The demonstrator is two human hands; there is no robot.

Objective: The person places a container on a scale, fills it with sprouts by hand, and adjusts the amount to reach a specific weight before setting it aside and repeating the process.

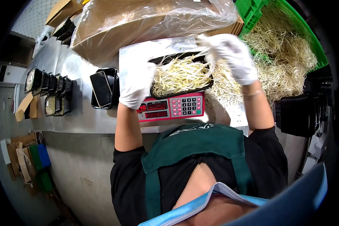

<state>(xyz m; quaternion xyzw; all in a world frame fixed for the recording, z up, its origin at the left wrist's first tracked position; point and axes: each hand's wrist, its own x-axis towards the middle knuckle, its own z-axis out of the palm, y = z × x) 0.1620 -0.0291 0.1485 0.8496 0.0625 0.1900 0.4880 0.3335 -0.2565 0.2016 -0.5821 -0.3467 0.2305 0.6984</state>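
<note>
A black plastic tray (181,93) heaped with bean sprouts (180,75) rests on the scale (186,107), which has a red front panel, a keypad and lit red digits. At the tray's left end, my left hand (136,88), in a white glove, is closed on the rim; glare washes out part of its fingers. Over the tray's far right corner is my right hand (233,58), also gloved, its fingers drawn together on a few pale sprouts. Some of its fingertips blend with the strands.
A green crate (322,56) spills loose sprouts (286,49) onto the table at the right. Stacked black trays (297,115) stand nearby. Left of the scale lies a phone (101,89) on black trays. Filled trays (49,83) sit farther left. A plastic-lined cardboard box (113,41) stands behind.
</note>
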